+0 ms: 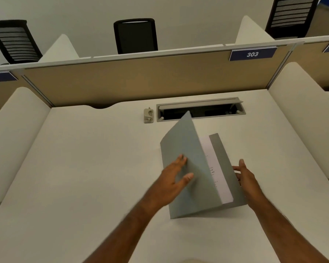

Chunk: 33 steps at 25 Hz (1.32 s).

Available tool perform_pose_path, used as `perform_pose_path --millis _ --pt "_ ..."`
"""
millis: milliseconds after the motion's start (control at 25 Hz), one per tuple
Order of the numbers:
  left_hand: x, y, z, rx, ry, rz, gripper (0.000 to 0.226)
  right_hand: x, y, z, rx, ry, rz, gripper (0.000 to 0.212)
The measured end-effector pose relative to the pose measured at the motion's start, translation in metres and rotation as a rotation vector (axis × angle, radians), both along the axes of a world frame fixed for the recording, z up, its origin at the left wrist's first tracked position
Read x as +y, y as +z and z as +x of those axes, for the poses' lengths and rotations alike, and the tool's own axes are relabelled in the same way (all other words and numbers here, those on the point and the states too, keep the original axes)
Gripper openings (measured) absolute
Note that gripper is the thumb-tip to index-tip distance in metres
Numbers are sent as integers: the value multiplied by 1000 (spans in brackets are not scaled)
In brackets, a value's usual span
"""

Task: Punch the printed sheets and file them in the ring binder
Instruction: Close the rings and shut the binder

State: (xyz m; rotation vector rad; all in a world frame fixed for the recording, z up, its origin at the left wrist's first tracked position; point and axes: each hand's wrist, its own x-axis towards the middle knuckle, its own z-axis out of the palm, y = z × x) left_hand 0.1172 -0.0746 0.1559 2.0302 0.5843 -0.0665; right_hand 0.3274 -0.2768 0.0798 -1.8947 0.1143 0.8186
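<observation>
A grey ring binder [180, 149] lies in the middle of the desk, its front cover raised at an angle over the back cover [219, 149]. Printed white sheets [215, 166] show in the gap between the covers. My left hand [174, 176] rests flat against the outside of the raised cover, fingers spread. At the right edge of the back cover my right hand [244, 175] holds on with its fingertips. A small beige hole punch [148, 115] stands at the back of the desk, apart from both hands.
An open grey cable tray [200, 109] is set into the desk right of the punch. A tan partition [141, 80] closes the back, and white side dividers [300, 114] stand left and right. Black chairs are behind the partition.
</observation>
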Motion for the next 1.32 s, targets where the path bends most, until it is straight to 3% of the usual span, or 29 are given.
perform_pose_path --millis 200,360,560,680,760,840,920,1160,1320 --pt "-22 -51 9 186 -238 327 76 -8 -2 4 109 -37 108 69" --pt "-25 -71 12 290 -295 371 75 -13 -22 6 1 80 32 59" --pt "-28 -81 11 272 -232 391 70 -16 -35 -1 -89 104 -16 41" --pt "-26 -88 9 208 11 383 75 -15 -36 -2 -91 94 12 37" --pt "-23 -94 5 245 326 267 79 -15 -39 -1 -78 90 29 36" --pt "-19 -101 5 371 499 126 72 -16 -41 -2 -65 86 42 35" --pt "-20 -108 8 401 540 20 64 -17 -45 -1 -48 74 55 35" --pt "-32 -101 25 223 738 -299 37 -24 -51 9 -13 35 118 34" --pt "-37 -93 45 193 724 -323 32 -34 -48 33 -15 9 158 35"
